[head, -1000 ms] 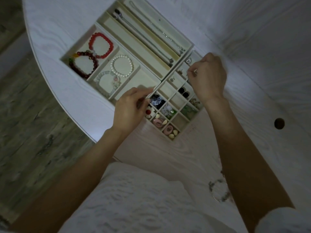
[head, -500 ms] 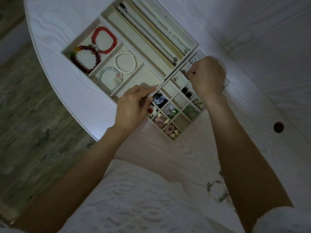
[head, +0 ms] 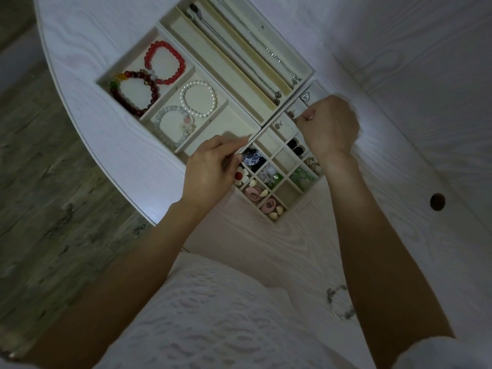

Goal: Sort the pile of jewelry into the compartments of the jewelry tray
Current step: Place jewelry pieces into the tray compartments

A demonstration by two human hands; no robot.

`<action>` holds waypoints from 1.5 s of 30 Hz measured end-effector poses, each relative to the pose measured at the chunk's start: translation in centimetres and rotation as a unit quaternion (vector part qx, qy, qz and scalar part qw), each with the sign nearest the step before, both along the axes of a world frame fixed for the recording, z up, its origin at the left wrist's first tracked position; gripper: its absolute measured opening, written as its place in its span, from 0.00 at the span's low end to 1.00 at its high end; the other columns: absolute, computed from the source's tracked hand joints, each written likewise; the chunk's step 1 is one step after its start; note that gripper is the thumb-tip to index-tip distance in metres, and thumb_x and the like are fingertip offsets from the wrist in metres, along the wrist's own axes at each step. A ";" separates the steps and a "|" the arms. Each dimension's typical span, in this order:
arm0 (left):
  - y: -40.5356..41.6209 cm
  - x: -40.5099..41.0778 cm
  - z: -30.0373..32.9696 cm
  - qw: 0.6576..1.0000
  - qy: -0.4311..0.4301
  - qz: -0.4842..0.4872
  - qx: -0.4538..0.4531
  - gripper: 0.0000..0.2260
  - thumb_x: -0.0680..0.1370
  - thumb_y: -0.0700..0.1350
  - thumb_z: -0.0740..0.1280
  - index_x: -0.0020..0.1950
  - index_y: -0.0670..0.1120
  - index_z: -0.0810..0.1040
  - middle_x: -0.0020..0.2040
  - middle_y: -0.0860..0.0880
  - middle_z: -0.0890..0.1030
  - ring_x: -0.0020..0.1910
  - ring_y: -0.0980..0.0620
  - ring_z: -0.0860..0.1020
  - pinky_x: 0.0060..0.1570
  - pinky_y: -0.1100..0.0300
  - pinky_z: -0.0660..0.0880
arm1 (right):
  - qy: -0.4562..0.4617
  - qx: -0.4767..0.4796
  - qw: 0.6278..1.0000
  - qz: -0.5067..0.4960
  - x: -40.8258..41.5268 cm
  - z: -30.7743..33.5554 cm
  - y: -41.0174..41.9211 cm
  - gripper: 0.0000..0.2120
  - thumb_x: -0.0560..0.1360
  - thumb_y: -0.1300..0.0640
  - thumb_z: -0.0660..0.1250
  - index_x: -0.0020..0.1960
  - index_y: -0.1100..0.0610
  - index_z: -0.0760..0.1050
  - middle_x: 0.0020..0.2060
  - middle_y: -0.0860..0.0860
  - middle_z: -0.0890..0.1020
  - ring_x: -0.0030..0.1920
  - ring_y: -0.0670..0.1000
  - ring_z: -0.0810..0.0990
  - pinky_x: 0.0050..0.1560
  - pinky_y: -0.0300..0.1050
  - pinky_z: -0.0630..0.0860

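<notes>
Jewelry tray [head: 159,25] on the table [head: 87,49]: both hands over its small compartments, left hand [head: 207,174] and right hand [head: 330,126] curled; whether either holds anything, I can't tell.

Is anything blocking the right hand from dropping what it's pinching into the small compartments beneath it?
Nothing visible does. The right hand hovers directly over the small compartments at the far end of the jewelry tray, which are open-topped. What the hand pinches is too small to identify. The left hand sits apart, at the tray's nearer side.
</notes>
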State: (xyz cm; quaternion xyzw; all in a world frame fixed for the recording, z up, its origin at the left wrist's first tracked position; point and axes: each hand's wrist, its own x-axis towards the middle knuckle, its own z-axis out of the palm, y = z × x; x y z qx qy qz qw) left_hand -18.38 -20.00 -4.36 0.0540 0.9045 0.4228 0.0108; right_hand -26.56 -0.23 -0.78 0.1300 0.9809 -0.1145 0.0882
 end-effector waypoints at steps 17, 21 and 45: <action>0.1 0.0 0.3 0.993 0.083 -0.025 -0.074 0.16 0.75 0.35 0.65 0.62 0.44 0.78 0.50 0.44 0.79 0.46 0.46 0.74 0.45 0.58 0.71 | 0.095 -0.035 0.994 0.038 3.3 0.7 0.6 0.11 0.78 0.56 0.61 0.48 0.58 0.82 0.47 0.54 0.79 0.50 0.53 0.75 0.44 0.41 0.67; 2.4 0.1 1.5 0.978 0.134 -0.113 -0.114 0.12 0.75 0.45 0.66 0.57 0.45 0.80 0.50 0.45 0.80 0.49 0.46 0.73 0.47 0.55 0.69 | 0.157 -0.080 0.984 0.020 10.0 1.7 2.6 0.10 0.75 0.59 0.62 0.49 0.59 0.82 0.45 0.55 0.80 0.50 0.56 0.76 0.52 0.47 0.68; 10.9 1.7 3.1 0.927 0.090 -0.259 -0.255 0.17 0.69 0.41 0.75 0.57 0.42 0.81 0.49 0.42 0.82 0.49 0.38 0.77 0.49 0.46 0.72 | 0.146 -0.126 0.967 -0.166 20.9 -2.4 10.1 0.04 0.72 0.68 0.65 0.45 0.64 0.79 0.39 0.59 0.80 0.39 0.58 0.77 0.40 0.48 0.74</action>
